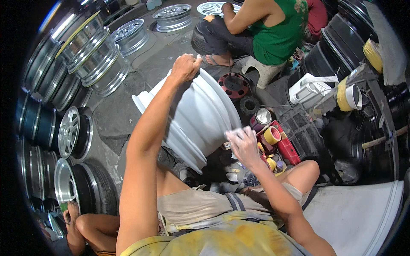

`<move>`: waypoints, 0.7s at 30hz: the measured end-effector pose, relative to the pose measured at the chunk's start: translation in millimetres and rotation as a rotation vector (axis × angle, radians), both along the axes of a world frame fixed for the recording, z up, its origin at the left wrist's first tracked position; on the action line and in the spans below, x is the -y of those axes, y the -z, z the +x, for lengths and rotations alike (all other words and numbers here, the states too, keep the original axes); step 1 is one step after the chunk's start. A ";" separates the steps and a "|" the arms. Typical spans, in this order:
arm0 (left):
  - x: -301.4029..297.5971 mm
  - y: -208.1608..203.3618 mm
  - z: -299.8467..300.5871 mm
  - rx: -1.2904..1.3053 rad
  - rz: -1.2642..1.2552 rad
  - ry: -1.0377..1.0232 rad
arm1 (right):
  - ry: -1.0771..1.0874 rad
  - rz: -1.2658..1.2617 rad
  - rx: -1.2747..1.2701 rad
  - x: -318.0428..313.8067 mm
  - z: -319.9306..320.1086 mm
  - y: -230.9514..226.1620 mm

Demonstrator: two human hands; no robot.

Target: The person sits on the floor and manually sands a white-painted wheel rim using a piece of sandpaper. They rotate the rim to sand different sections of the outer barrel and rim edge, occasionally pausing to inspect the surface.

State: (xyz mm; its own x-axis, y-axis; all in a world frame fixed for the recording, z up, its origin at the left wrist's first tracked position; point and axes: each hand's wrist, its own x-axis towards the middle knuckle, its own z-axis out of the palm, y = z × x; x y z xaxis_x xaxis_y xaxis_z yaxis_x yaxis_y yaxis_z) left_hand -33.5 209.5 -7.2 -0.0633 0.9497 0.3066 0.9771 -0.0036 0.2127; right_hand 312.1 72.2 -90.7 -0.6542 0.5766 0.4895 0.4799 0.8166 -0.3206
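Observation:
A large wheel rim [200, 109], coated matte white-grey, stands tilted in front of my legs. My left hand [186, 68] is closed over its upper edge, arm stretched forward. Close to the lower right edge of the rim is my right hand [244, 147], with its fingers bent and smeared by motion. Whitish dust covers those fingertips. Whether anything sits between them, or whether they touch the rim, I cannot make out.
Right of the rim are a paint can [261, 117], a tape roll [272, 135] and a red tray [287, 145]. Silver rims [96, 55] are stacked at left. A person in a green top [277, 30] sits ahead; another person's bent leg [100, 228] shows lower left.

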 end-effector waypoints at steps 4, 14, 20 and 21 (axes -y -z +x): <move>40.8 -9.3 -4.9 0.071 0.093 0.020 | 0.116 -0.385 -0.157 17.1 52.2 27.7; 183.4 39.1 153.6 -0.089 -0.160 0.557 | 0.060 -0.943 0.291 33.9 78.1 210.4; 167.9 18.4 143.9 -0.201 0.074 0.187 | 0.300 -0.443 0.170 81.0 57.0 235.4; 164.0 24.5 132.7 -0.203 0.060 0.187 | 0.339 -0.412 0.091 76.0 60.2 245.3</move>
